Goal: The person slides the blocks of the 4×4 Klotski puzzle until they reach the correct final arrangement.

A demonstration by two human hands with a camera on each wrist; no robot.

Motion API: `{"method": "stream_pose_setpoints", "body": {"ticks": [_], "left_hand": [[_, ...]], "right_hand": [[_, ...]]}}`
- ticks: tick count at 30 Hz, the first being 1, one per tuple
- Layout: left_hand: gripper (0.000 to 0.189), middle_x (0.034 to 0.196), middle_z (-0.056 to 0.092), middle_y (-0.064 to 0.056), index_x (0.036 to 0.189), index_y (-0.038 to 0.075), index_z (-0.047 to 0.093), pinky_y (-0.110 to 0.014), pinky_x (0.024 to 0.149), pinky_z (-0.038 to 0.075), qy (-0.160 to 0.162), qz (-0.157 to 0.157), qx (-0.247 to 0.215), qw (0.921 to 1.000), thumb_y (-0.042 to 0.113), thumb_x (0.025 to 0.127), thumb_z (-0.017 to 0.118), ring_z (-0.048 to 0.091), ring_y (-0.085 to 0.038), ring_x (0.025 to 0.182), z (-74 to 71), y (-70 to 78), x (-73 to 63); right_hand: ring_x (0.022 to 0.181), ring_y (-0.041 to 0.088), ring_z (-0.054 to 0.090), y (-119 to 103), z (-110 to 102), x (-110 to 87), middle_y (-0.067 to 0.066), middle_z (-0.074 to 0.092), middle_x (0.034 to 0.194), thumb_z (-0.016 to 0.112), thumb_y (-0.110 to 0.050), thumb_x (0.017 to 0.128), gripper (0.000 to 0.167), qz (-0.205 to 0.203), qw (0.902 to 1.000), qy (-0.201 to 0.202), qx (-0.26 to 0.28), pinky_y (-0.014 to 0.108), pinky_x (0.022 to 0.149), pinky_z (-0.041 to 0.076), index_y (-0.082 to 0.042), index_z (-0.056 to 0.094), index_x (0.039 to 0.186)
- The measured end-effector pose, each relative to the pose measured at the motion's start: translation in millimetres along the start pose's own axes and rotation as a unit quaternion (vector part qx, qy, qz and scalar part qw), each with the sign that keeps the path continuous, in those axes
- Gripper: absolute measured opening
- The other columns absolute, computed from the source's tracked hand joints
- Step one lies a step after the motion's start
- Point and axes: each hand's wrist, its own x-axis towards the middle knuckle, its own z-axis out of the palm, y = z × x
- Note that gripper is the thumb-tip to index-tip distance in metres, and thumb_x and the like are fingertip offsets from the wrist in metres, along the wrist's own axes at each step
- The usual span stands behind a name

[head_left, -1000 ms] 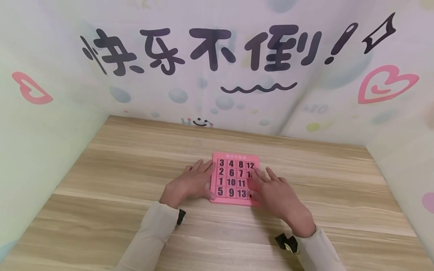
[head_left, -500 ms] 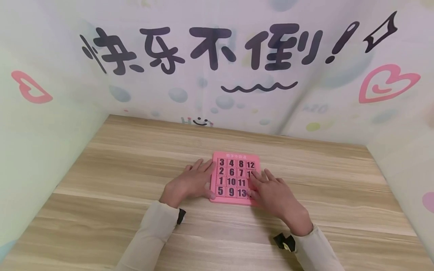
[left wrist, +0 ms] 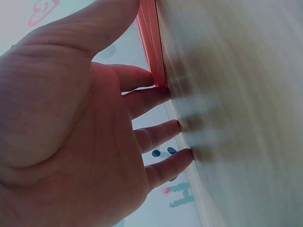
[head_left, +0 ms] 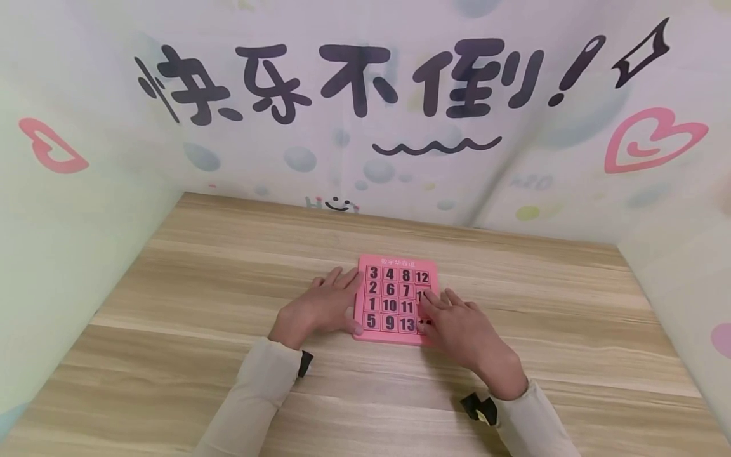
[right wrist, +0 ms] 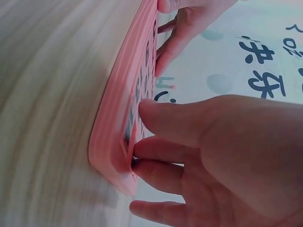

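A pink number sliding puzzle (head_left: 394,337) lies flat on the table, its tiles in rows with black numerals. My left hand (head_left: 322,310) steadies its left side: fingertips sit along the edge and the thumb touches the near left corner. In the left wrist view those fingers reach nearly straight down to the tabletop. My right hand (head_left: 468,330) rests over the right column, with fingertips pressing a tile (head_left: 421,296) in the second row below the 12 tile (head_left: 422,277). The right thumb is by the bottom row. Fingers partly hide that column's lower tiles.
The wood-grain table (head_left: 228,254) runs back to a white printed backdrop (head_left: 342,171) with large black characters. Similar white sheets rise on the left and right sides. Black bands (head_left: 480,409) sit at both sleeve cuffs.
My right hand has shifted slightly left over the right column. The second-row tile under its fingers has slid a little toward the near side. The left hand stays in place.
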Motion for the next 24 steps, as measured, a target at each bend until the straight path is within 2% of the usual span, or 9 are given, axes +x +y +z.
{"method": "stream_pose_setpoints", "body": {"ticks": [24], "left_hand": [[0.1, 0.167, 0.01, -0.007, 0.159, 0.009, 0.018, -0.054, 0.124, 0.009, 0.001, 0.0, 0.001, 1.0, 0.041, 0.085, 0.076, 0.001, -0.034, 0.154, -1.2, 1.7, -1.5]], "right_hand": [[0.135, 0.045, 0.045, -4.9, -7.1, -8.4, 0.014, 0.051, 0.146, 0.06, -0.034, 0.099, 0.05, -0.011, 0.9997, -0.014, -0.018, 0.063, 0.105, 0.042, -0.009, 0.055, 0.141]]}}
